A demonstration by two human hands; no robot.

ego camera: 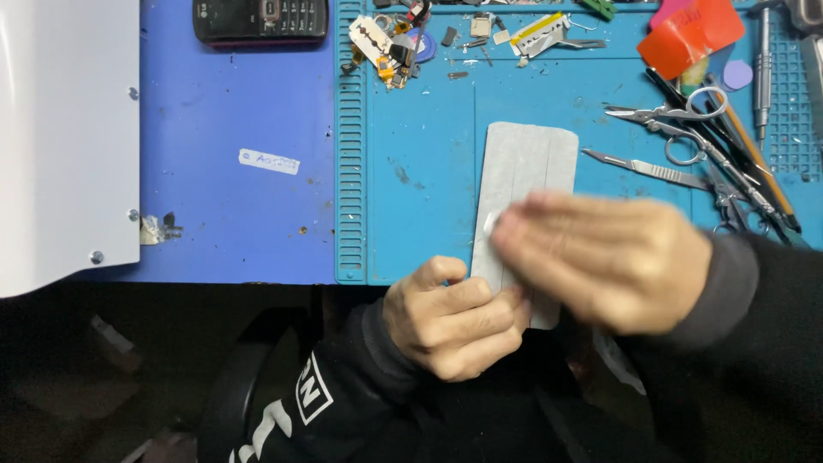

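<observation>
The person sits at a bench with a grey panel (pixel 523 184) lying lengthwise on the teal mat (pixel 429 197), its near end hanging just over the mat's front edge. The panel is flat, with rounded far corners and faint lines running along its length.

The left hand (pixel 454 317) is curled at the panel's near end, fingers folded in and pressed against its lower left edge; it looks to be pinching that end, though the right hand hides the exact grip. The right hand (pixel 604 261) lies across the panel's near half, fingers stretched out flat and together, pointing left. It is blurred, so I cannot tell whether it presses on the panel or hovers just above it. The two hands are close, nearly touching over the panel's lower end.

Right of the panel, on the mat, lies a scalpel (pixel 647 170), its tip pointing at the panel, and beyond it a heap of scissors (pixel 686 116) and forceps. Farther right a screwdriver (pixel 761 69) lies on the mat's grid. An orange plastic piece (pixel 690 36) sits beyond the scissors. Behind the panel, at the mat's far edge, is a scatter of small parts, a razor blade (pixel 370 36) among them. Left of the panel, off the mat, the blue bench (pixel 231 214) carries a dark keypad phone (pixel 260 19) at the far edge, a small white label (pixel 269 161), and a white cover (pixel 64 137) at the far left.
</observation>
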